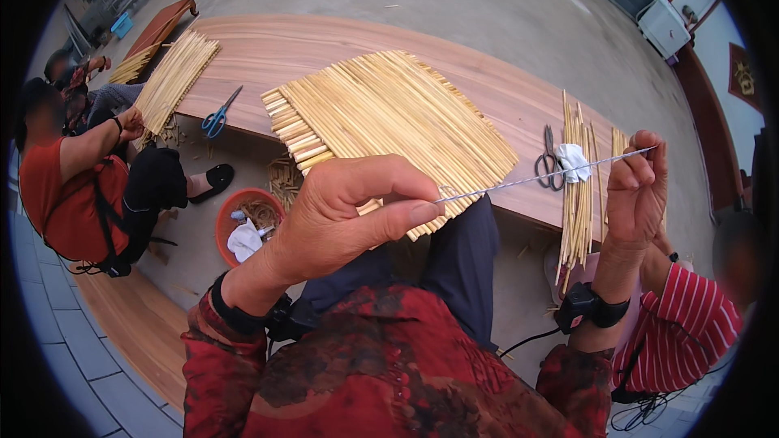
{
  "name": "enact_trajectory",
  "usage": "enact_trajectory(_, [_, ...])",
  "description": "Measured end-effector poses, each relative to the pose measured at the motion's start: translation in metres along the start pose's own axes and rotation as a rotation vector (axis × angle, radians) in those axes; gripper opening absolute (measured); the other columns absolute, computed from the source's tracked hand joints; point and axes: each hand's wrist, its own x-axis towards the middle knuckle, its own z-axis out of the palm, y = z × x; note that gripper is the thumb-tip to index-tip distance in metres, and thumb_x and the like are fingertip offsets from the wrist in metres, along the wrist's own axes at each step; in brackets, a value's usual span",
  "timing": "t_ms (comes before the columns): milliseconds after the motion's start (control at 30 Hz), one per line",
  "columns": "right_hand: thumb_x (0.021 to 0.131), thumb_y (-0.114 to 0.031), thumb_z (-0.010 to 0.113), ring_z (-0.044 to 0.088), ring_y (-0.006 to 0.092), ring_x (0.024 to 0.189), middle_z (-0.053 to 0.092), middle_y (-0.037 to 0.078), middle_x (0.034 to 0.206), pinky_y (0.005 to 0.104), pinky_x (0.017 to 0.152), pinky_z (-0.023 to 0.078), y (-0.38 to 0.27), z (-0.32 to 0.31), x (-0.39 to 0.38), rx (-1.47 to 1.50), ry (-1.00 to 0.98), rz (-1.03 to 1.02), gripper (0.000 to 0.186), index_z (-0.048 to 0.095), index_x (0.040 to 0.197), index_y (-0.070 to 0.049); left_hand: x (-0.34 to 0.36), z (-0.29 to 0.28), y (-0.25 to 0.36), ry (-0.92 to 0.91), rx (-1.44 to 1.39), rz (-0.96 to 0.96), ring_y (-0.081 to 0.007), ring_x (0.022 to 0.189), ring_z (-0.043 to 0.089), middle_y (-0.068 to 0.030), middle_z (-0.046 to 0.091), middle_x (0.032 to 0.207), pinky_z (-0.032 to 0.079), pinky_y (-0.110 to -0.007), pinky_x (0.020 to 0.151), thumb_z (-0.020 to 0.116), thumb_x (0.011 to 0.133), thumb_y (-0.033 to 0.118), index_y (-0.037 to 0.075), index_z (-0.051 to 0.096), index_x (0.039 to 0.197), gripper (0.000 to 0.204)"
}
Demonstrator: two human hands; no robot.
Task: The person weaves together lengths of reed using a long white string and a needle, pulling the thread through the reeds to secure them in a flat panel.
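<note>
A thin pale string [535, 182] runs taut between my two hands, above the front edge of the table. My left hand [349, 203] pinches its left end between thumb and forefinger. Higher and to the right, my right hand [637, 191] grips the other end in its fingertips. Behind the string lies a mat of straw-coloured stalks [389, 113], laid side by side, its near part reaching over the table edge toward my lap. A row of shorter stalks [296, 130] shows along its left side. My left hand covers part of the mat's near edge.
On the wooden table [268, 40] lie black scissors [549, 166], a white cloth [574, 162] on loose stalks [576, 227], and blue-handled scissors [216, 120]. An orange basket [225, 231] stands on the floor. A person in orange [85, 195] sits left, one in red stripes [690, 308] right.
</note>
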Motion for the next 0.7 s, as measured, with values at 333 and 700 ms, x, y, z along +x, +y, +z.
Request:
enact_trajectory(333, [0.095,-0.013,0.047,0.039,0.0066,0.052,0.042,0.001,0.068,0.0175,0.044,0.034,-0.099,-0.071,-0.024,-0.173,0.029,-0.092,0.014,0.049,0.101,0.000,-0.066,-0.057,0.002,-0.189,0.514,-0.090,-0.0174,0.060,0.057,-0.0062,0.060,0.069,0.042,-0.027,0.054,0.068,0.077,0.004,0.000,0.065,0.081,0.006])
enact_trajectory(700, [0.078,-0.021,0.065,0.061,0.0347,0.078,0.064,0.015,0.088,0.0395,0.071,0.049,0.080,-0.076,-0.127,-2.151,-0.516,0.620,0.024,0.065,0.096,-0.005,-0.069,-0.010,0.056,-0.638,-0.124,0.290,-0.0251,0.063,0.058,-0.0150,0.059,0.073,0.042,-0.033,0.051,0.064,0.082,0.005,-0.009,0.062,0.082,0.014])
